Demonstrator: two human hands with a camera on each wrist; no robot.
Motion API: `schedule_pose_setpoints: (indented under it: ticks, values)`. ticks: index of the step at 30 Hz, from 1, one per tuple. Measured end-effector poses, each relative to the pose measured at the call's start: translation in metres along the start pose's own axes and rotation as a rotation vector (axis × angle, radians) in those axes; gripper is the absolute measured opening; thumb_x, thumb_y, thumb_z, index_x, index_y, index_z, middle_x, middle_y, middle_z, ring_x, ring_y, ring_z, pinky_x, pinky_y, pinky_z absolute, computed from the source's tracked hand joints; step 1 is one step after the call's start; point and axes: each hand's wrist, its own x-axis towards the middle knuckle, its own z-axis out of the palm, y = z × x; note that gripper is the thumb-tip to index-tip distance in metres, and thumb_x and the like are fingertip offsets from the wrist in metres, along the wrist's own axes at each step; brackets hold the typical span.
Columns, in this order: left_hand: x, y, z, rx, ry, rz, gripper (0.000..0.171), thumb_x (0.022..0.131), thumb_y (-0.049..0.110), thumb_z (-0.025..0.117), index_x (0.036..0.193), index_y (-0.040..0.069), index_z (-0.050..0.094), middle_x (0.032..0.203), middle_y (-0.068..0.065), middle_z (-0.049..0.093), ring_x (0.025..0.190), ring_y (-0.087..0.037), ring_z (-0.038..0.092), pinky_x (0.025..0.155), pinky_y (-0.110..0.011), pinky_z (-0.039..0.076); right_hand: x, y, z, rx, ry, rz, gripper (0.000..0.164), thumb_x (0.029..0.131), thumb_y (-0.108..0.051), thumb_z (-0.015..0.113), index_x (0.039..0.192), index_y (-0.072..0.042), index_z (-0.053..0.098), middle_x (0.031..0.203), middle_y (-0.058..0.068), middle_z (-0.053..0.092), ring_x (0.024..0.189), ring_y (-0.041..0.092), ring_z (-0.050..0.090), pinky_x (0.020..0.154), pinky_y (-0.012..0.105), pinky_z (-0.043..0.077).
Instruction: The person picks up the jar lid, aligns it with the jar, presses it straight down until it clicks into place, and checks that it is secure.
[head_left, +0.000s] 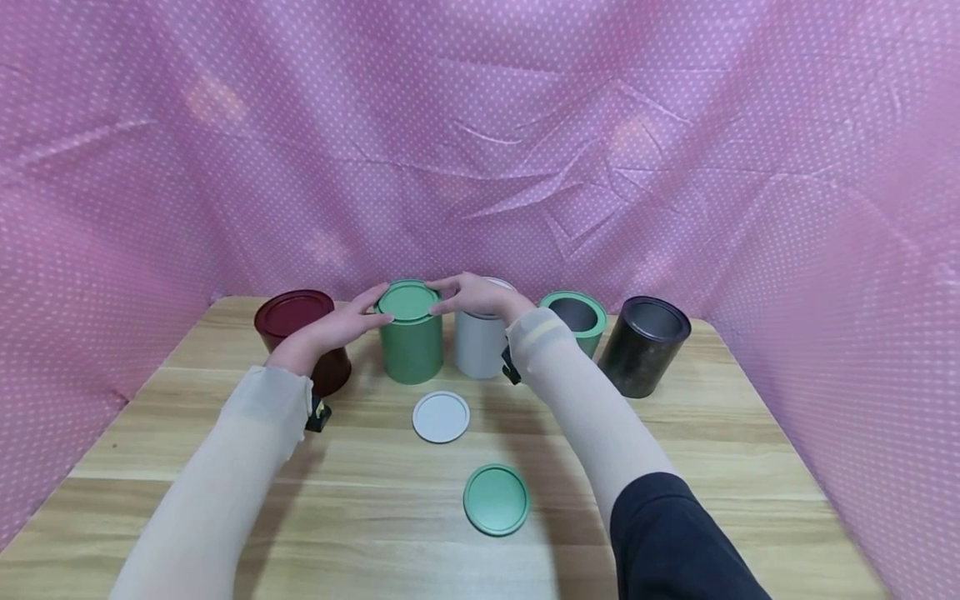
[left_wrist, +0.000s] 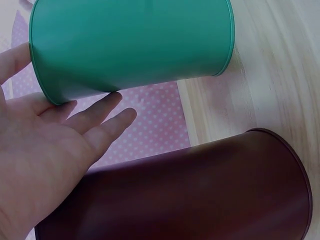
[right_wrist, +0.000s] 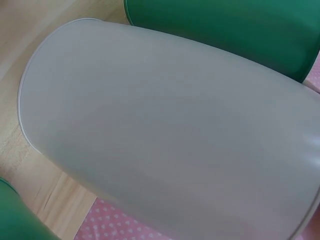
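Note:
A green can (head_left: 412, 352) stands upright with a green lid (head_left: 408, 301) set in its top. My left hand (head_left: 330, 331) is at the left of its rim, thumb toward the near edge. In the left wrist view the left fingers (left_wrist: 95, 112) stretch along the can's side, fairly straight. From the right, my right hand (head_left: 474, 296) reaches over a white can (head_left: 477, 346), its extended fingertips at the green can's rim. The white can fills most of the right wrist view, where the right hand is almost wholly hidden.
A dark red can (head_left: 294, 317) stands left of the green one. To the right are a second green can (head_left: 592, 340), uncovered, and a black can (head_left: 637, 358). A white lid (head_left: 441, 417) and another green lid (head_left: 496, 499) lie on the wooden table (head_left: 360, 517). Pink dotted cloth (head_left: 480, 125) hangs behind.

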Motion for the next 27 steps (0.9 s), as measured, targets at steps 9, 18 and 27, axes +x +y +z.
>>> schedule_pose_setpoints:
  ticks: [9,18,27]
  values:
    - [0.0012,-0.0006,0.0019,0.008,0.0,-0.009,0.071,0.102,0.029,0.043,0.156,0.007,0.002,0.162,-0.02,-0.007,0.149,-0.039,-0.007,0.117,-0.064,0.006,0.0019,0.0035,0.0002,0.006,-0.008,-0.009,0.065,0.087,-0.05,0.066,0.146,-0.036,0.042,0.154,-0.001,0.039,0.143,0.025,0.034,0.116,0.053,0.026]
    - [0.0004,0.0016,0.0011,0.015,-0.013,-0.015,0.072,0.102,0.032,0.043,0.156,0.01,0.001,0.162,-0.018,-0.008,0.149,-0.039,-0.007,0.115,-0.067,0.006,-0.0036,0.0002,-0.0025,-0.011,-0.015,-0.005,0.065,0.087,-0.05,0.065,0.146,-0.037,0.041,0.154,-0.003,0.039,0.143,0.025,0.033,0.117,0.055,0.023]
    - [-0.0038,0.003,-0.001,0.026,-0.022,-0.024,0.072,0.102,0.032,0.043,0.156,0.009,0.0,0.162,-0.018,-0.009,0.148,-0.04,-0.009,0.114,-0.068,0.005,-0.0047,-0.0051,-0.0021,-0.004,-0.03,-0.017,0.065,0.09,-0.044,0.065,0.148,-0.031,0.039,0.154,-0.001,0.038,0.145,0.024,0.031,0.118,0.053,0.022]
